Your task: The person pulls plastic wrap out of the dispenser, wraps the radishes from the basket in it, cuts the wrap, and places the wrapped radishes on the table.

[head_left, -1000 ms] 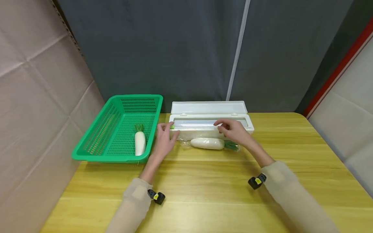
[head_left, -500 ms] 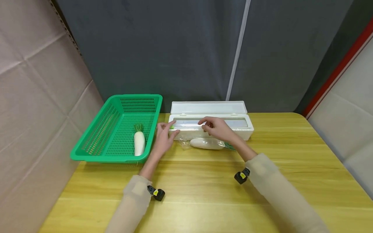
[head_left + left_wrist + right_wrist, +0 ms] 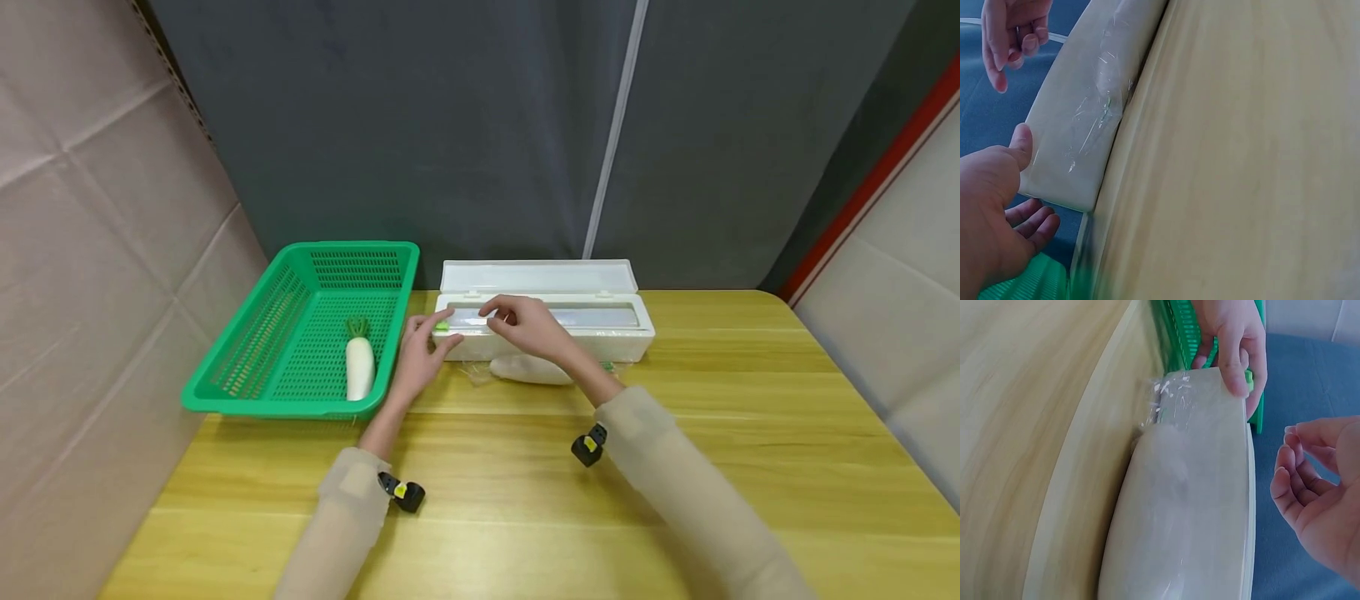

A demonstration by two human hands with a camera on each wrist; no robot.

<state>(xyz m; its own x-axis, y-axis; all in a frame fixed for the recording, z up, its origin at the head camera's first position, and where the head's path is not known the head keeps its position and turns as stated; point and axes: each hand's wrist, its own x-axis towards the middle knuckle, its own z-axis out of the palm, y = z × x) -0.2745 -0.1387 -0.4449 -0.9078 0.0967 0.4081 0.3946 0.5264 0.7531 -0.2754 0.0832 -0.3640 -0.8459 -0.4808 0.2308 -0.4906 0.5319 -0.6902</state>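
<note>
A long white cling film dispenser [image 3: 592, 346] stands at the back of the table, its lid [image 3: 536, 275] raised. My left hand [image 3: 420, 354] grips its left end, thumb on the front and fingers round the corner, beside a small green slide cutter [image 3: 441, 326]. Over the dispenser's top, left of the middle, hovers my right hand [image 3: 528, 327]; its fingers are loosely bent with nothing between them, as the right wrist view shows too. A white radish [image 3: 528, 369] wrapped in clear film lies along the dispenser's front, its leafy end mostly hidden behind my right wrist.
To the left is a green perforated basket [image 3: 277, 408], close to my left hand. Inside it lies an unwrapped white radish [image 3: 360, 368] with green stalks. A dark curtain [image 3: 450, 150] hangs behind the wooden table [image 3: 510, 533].
My right hand has slid leftward along the dispenser's top, toward the left hand. The left hand has stayed at the dispenser's left end.
</note>
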